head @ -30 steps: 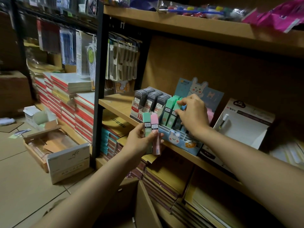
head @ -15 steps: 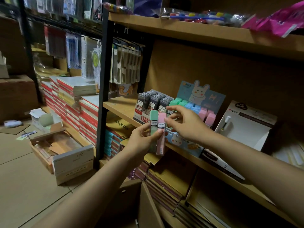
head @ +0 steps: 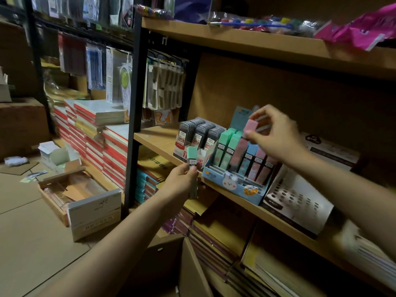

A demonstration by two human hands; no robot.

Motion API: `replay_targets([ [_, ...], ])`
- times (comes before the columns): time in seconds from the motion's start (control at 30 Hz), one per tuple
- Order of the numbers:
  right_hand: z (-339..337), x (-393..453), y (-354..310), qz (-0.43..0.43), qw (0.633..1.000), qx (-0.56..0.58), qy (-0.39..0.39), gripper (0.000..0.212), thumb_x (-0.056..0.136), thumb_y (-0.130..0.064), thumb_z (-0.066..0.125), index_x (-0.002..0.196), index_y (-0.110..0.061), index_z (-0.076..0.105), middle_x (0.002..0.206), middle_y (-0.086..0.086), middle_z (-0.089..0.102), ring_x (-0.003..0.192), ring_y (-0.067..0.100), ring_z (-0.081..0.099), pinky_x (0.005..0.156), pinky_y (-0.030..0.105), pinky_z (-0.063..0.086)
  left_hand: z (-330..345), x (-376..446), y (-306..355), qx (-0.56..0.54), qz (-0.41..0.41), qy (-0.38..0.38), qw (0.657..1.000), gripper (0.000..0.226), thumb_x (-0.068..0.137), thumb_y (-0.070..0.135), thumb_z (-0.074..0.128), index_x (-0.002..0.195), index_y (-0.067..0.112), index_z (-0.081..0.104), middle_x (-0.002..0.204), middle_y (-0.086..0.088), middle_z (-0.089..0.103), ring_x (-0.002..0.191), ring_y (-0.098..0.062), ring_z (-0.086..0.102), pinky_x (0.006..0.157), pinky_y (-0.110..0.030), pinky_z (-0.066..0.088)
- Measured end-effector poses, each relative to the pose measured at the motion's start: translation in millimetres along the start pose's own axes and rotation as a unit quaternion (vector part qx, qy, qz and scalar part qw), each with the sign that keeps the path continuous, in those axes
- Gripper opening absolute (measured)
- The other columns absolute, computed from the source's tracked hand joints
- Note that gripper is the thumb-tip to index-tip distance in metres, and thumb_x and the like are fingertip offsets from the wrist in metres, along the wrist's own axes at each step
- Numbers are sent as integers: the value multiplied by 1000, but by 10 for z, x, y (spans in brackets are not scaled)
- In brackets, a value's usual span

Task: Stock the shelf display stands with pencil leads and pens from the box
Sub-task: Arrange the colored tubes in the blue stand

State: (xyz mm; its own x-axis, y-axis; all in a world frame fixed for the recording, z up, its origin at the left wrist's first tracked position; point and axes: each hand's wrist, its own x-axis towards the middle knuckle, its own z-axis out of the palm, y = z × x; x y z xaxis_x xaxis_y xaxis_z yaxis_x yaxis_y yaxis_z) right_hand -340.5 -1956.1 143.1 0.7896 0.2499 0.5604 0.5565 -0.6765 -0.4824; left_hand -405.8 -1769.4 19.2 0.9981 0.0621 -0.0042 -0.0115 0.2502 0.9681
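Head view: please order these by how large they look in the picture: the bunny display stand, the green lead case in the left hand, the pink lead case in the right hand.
1. bunny display stand, clearly largest.
2-3. green lead case and pink lead case: alike, partly hidden by the hands, so I do not rank them.

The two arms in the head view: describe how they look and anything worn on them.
Both forearms are bare up to the frame edge, with no sleeve showing. The left hand and right hand wear no gloves, and no rings, watch or bracelet show. The right forearm is motion-blurred near the frame's edge.
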Motion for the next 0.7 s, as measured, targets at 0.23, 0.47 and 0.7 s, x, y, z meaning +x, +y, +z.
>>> replay_targets([
  [0.23,-190,-139,313,-49,990,-132,-8,29,77,-19,81,96,-26,60,88,-14,59,76,-8,55,65,14,46,49,37,-54,52,17,1,999,17,97,19,54,107,15,66,113,-10,65,107,-26,62,95,-46,51],
  [0.47,-49,-226,502,-54,986,-157,-7,29,76,-18,83,98,-20,64,99,-2,64,85,13,59,75,28,48,85,39,-123,77,33,4,997,16,91,17,62,106,16,68,108,-7,69,105,-25,64,95,-50,51],
  [0.7,81,-336,597,-21,989,-147,18,26,77,-18,82,94,-22,62,102,-1,66,91,19,61,81,43,53,41,85,-206,68,29,3,997,18,90,13,64,107,14,68,108,-7,69,103,-19,66,82,-30,54],
])
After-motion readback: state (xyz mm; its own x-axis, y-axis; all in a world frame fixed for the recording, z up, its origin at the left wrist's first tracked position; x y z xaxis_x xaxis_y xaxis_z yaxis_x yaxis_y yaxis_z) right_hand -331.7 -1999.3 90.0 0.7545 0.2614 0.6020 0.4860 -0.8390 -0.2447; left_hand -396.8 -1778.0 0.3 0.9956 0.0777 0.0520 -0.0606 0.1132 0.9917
